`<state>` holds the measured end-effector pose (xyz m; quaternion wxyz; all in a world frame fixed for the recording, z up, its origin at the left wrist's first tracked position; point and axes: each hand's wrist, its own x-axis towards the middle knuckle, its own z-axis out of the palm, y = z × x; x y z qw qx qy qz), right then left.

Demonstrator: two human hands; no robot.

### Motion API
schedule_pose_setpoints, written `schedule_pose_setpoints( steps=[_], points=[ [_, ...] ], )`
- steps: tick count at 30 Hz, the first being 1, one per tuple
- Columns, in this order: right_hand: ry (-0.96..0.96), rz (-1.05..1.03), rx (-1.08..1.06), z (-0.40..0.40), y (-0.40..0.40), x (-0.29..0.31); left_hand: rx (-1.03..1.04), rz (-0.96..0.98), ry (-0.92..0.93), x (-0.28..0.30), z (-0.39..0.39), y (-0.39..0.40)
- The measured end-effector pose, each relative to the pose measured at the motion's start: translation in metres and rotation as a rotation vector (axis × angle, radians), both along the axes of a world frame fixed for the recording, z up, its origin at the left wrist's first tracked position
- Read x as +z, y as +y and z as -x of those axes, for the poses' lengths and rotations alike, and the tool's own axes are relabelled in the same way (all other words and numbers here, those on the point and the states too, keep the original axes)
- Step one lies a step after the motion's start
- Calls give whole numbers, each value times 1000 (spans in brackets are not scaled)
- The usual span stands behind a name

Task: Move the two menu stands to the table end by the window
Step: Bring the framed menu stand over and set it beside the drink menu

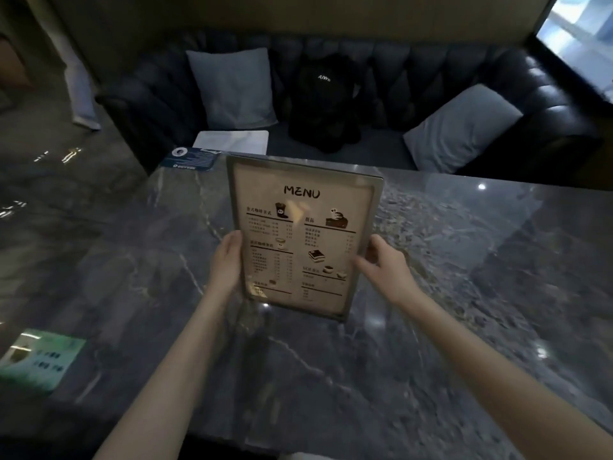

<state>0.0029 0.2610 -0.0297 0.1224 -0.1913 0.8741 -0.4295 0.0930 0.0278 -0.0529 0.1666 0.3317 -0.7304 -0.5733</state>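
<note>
A clear acrylic menu stand (300, 227) with a beige "MENU" sheet is upright over the middle of the dark marble table (447, 260), its face toward me. My left hand (227, 260) grips its left edge and my right hand (381, 263) grips its right edge. I cannot tell whether its base touches the table. A window (583, 31) shows at the upper right, beyond the table's right end. I see no second menu stand.
A blue card (190, 158) lies at the table's far left corner and a green card (39, 356) at its near left edge. Behind the table runs a dark sofa with two grey cushions (232, 88) (461, 127), a black backpack (323, 104) and a white pad (232, 141).
</note>
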Motion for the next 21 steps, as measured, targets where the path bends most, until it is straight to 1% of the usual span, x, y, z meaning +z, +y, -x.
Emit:
schedule_pose_setpoints(
  steps=[2, 4, 7, 9, 13, 16, 21],
  points=[
    [-19, -5, 41, 8, 0, 2, 42, -206, 45, -3, 6, -7],
    [-87, 21, 85, 14, 1, 6, 62, -296, 49, -6, 10, -11],
    [-201, 44, 150, 22, 3, 13, 70, -333, 48, -11, 16, -12],
    [-220, 46, 174, 26, 4, 17, 78, -351, 70, -14, 18, -13],
    [-294, 228, 190, 32, 6, 23, 84, -410, 129, -18, 17, -11],
    [-309, 286, 204, 32, 7, 24, 77, -455, 169, -18, 18, -10],
    [-296, 310, 199, 31, 7, 20, 133, -474, 187, -20, 17, -7]
  ],
)
